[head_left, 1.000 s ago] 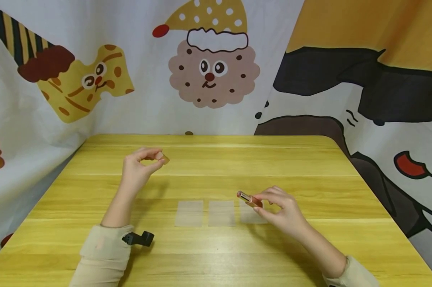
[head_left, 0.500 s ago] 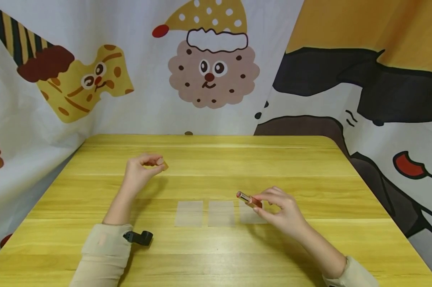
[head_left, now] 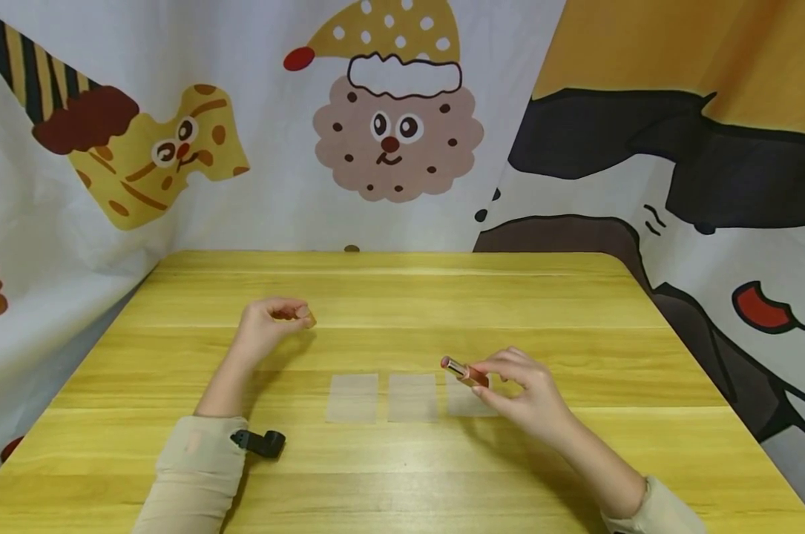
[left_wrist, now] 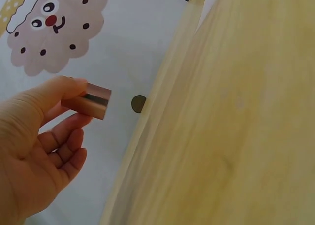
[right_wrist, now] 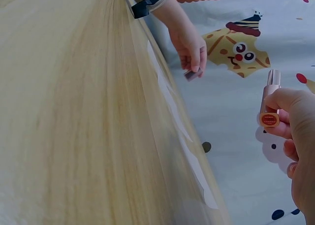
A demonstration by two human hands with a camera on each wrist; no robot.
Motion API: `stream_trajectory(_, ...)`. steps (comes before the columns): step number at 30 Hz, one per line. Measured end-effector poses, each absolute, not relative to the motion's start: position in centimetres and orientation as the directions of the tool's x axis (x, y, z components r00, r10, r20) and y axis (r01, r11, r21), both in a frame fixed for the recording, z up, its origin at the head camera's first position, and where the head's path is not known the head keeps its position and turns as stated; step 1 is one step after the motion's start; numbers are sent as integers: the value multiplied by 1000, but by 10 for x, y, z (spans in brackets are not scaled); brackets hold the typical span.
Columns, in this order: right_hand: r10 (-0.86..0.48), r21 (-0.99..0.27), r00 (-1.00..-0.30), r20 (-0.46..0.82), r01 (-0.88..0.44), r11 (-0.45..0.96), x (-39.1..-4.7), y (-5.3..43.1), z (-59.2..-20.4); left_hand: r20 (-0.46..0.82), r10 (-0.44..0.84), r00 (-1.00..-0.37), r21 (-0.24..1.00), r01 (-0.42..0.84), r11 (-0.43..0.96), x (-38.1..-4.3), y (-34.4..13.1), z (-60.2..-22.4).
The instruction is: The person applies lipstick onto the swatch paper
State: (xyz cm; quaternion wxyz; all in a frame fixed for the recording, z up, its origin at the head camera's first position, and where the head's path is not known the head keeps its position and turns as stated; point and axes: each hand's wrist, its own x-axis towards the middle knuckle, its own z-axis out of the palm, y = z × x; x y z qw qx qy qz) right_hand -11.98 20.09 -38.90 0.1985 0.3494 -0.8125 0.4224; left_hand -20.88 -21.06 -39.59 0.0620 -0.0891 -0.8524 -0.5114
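A small rose-gold lipstick cap is pinched between the thumb and fingers of my left hand, above the left part of the table. My right hand holds an uncapped lipstick by its base between thumb and fingers, with its silver tube and pinkish tip pointing up and left. In the right wrist view the base end of the lipstick shows a round red label. The lipstick hangs over the rightmost of three pale square sheets, partly covering that sheet.
The left sheet and the middle sheet lie in a row on the wooden table. A black wrist mount sticks out from the left sleeve. Behind the table hangs a printed cartoon curtain.
My left hand has lowered slightly toward the table with the lipstick cap, drifting a little to the right. The right hand and lipstick have stayed in place.
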Motion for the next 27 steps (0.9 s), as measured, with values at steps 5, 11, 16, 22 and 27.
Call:
stream_trajectory(5,-398,-552,-678,618,-734,395,-119,201,-389,169,108,-980,851,200,485,-211,-212,-401)
stream_trajectory(11,-396,-543,-676,622,-736,404,-119,200,-388,110,109,-988,852,150,501,-212,-213,-405)
stream_trajectory(16,-390,-520,-651,651,-757,396,-115,195,-380,77,117,-990,853,126,507,-211,-213,-407)
stream_trajectory(22,-394,-551,-679,620,-734,397,-116,198,-385,67,122,-990,843,122,524,-211,-213,-411)
stream_trajectory(27,-399,-565,-692,602,-722,401,-118,201,-390,60,125,-990,843,117,525,-213,-214,-414)
